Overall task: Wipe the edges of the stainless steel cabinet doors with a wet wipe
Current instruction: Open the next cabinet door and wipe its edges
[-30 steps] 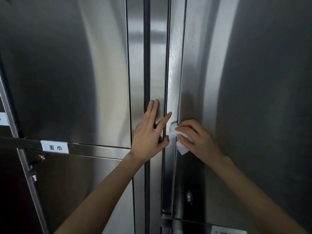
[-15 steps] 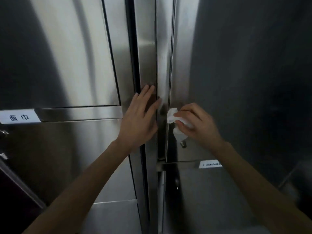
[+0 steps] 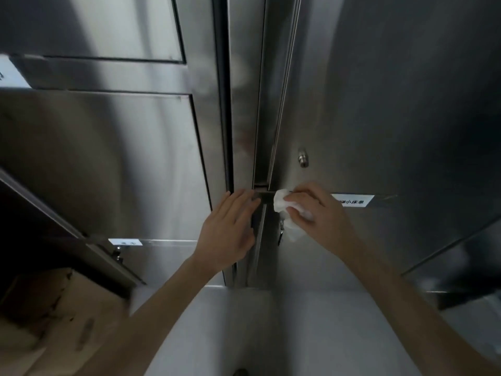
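I see the stainless steel cabinet doors point(image 3: 379, 104) rising ahead of both hands. The left hand point(image 3: 230, 229) lies flat, fingers straight, on the centre post. Just beside it, the right hand point(image 3: 322, 213) pinches the wet wipe point(image 3: 282, 203) against the right door's lower edge, beside a white label point(image 3: 352, 200).

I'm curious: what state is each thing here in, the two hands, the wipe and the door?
left hand: open, fingers straight, flat on the centre post.
right hand: pinching the wet wipe.
wet wipe: crumpled, pressed at the door's lower left corner.
upper right door: looks shut.
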Demonstrator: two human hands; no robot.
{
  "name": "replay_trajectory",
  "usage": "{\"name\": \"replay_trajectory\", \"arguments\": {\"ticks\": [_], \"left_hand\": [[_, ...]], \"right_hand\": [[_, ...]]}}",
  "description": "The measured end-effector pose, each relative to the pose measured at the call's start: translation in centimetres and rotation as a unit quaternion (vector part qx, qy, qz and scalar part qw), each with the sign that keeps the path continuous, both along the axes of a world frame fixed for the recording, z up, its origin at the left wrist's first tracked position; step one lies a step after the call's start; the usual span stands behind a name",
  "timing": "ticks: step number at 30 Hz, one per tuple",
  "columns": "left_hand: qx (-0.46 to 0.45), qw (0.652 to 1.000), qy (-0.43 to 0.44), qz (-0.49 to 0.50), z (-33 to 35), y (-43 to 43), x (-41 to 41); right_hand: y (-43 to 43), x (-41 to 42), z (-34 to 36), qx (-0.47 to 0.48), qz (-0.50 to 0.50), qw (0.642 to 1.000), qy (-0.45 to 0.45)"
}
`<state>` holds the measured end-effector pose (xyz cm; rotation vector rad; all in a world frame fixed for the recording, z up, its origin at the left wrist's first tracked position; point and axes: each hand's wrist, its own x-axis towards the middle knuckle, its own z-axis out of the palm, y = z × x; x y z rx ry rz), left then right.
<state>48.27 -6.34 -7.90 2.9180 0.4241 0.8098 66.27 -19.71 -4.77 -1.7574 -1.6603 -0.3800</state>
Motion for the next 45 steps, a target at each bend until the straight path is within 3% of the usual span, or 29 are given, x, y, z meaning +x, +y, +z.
{"name": "replay_trajectory", "arguments": {"ticks": [5,11,19,22,24,29,37,43,45], "left_hand": [[-0.045,0.998,0.040,0.035,-4.9,-2.5,-0.9],[-0.029,0.997,0.060,0.043,-10.9,-2.9,-0.6],[0.081,0.993,0.082,-0.007,-19.8,1.2,2.2],[0.140,0.986,0.092,-0.010,-22.3,2.4,3.6],[0.187,0.979,0.075,-0.021,-23.5,3.2,4.4],[0.264,0.964,0.025,-0.017,-25.2,5.2,6.4],[0.252,0.959,-0.133,-0.002,-29.4,6.4,9.4],[0.293,0.942,-0.162,0.018,-30.1,5.9,10.0],[0.286,0.942,-0.172,0.024,-30.2,5.3,10.1]], "right_hand": [[-2.3,0.0,-5.6,-0.050,0.024,0.998,0.027],[-2.5,-0.3,-11.4,-0.086,0.044,0.995,0.034],[-0.2,0.1,-21.3,-0.001,0.036,0.999,-0.039],[0.6,0.7,-25.0,0.040,0.025,0.999,-0.016],[1.4,1.3,-26.7,0.080,0.029,0.996,-0.022],[3.4,3.2,-28.8,0.176,0.039,0.972,-0.150],[5.7,5.6,-31.3,0.289,0.064,0.925,-0.239],[5.0,6.2,-30.7,0.326,0.061,0.914,-0.232],[4.5,6.3,-30.6,0.330,0.045,0.900,-0.282]]}}
